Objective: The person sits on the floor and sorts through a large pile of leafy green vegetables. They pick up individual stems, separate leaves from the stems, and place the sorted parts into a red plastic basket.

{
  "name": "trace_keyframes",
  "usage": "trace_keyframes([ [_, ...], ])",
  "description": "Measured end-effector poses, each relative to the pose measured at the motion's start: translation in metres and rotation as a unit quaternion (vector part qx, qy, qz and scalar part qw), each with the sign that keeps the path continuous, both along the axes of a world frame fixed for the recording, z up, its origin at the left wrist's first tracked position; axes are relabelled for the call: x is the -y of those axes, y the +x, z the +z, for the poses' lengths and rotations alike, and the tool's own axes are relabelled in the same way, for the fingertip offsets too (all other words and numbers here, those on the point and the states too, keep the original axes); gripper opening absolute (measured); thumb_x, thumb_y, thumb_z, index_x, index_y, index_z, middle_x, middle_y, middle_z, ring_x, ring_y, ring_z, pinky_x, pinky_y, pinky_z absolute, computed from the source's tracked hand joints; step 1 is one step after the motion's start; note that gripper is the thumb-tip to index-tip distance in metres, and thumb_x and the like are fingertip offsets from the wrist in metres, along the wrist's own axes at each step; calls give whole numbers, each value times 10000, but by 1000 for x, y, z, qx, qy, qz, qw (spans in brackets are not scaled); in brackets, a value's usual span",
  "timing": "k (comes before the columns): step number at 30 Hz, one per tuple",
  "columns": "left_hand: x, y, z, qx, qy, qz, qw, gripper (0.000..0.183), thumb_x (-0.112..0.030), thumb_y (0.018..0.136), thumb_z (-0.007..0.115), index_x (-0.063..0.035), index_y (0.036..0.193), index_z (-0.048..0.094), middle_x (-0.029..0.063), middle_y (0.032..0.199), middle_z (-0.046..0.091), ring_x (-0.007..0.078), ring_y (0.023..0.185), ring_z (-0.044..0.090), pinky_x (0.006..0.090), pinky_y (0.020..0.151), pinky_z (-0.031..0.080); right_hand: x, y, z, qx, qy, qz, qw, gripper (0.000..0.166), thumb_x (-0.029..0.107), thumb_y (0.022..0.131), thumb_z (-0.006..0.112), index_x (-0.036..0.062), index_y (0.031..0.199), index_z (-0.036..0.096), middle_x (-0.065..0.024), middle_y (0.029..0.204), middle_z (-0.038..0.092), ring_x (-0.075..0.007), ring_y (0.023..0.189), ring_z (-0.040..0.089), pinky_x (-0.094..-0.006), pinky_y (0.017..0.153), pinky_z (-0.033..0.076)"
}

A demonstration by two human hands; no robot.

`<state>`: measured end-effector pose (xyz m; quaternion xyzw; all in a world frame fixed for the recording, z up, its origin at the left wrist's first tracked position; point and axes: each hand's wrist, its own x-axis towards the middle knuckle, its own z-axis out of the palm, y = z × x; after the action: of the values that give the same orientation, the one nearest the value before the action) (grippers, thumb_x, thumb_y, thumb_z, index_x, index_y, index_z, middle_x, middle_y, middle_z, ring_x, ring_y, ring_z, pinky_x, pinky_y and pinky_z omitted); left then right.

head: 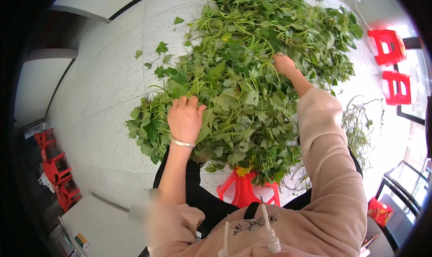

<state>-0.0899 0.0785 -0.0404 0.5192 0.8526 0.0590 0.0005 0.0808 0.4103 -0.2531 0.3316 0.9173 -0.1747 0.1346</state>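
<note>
A large heap of leafy green vines (233, 98), probably sweet potato greens, spreads over the floor in front of me. My left hand (185, 118), with a silver bangle at the wrist, is palm down on the near left part of the heap. Its fingertips curl down among the leaves, so any grip there is hidden. Farther out and to the right, my right hand (284, 64) has its fingers closed at a pale green stem (276, 69). Just before my lap, a red plastic stool (241, 191) stands partly under the nearest leaves.
Loose leaves (162, 48) lie on the pale tiled floor (111, 88) to the left. Thin, mostly bare vines (359, 132) are on the right. Red stools (388, 47) stand at the far right, and others (57, 169) lie at left. A white table (98, 226) is at lower left.
</note>
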Motion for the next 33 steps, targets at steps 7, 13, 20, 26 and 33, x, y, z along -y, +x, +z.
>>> trace_keyframes([
  [7, -2, -28, 4, 62, 26, 0, 998, 184, -129, 711, 677, -69, 871, 609, 77, 758, 525, 260, 747, 538, 353, 642, 451, -37, -156, -30, -131, -71, -90, 985, 425, 202, 883, 492, -37, 1199, 338, -272, 1236, 419, -364, 1036, 521, -452, 808, 474],
  [13, 7, -28, -4, 67, 32, -5, 997, 151, -133, 705, 672, -63, 809, 587, 68, 736, 501, 240, 720, 524, 343, 638, 442, 7, -151, -15, -1, -45, -90, 995, 357, 241, 880, 537, 43, 1158, 432, -215, 1020, 567, -356, 908, 572, -433, 735, 485],
  [20, 12, -12, 12, 80, 77, -44, 993, 106, -139, 759, 637, -67, 833, 611, 70, 755, 528, 250, 735, 541, 344, 641, 453, 13, -49, 50, -300, -64, -100, 947, 393, 52, 802, 595, 57, 1181, 491, -150, 886, 614, -305, 814, 588, -407, 683, 478],
  [26, 11, 14, 25, 105, 146, -90, 980, 61, -125, 769, 619, -69, 768, 597, 61, 724, 532, 229, 742, 563, 337, 648, 484, 60, 18, 255, -364, -25, -123, 923, 379, 190, 803, 648, 43, 1132, 532, -72, 901, 645, -154, 778, 595, -299, 721, 469],
  [33, 1, 70, 45, 49, 300, -176, 936, 606, -378, 770, 652, -41, 1230, 447, 128, 1157, 517, 302, 1133, 446, 399, 960, 351, 116, 70, 317, -358, -221, -65, 905, 329, 221, 819, 634, -11, 1038, 553, -72, 868, 629, -108, 837, 579, -261, 725, 428],
])
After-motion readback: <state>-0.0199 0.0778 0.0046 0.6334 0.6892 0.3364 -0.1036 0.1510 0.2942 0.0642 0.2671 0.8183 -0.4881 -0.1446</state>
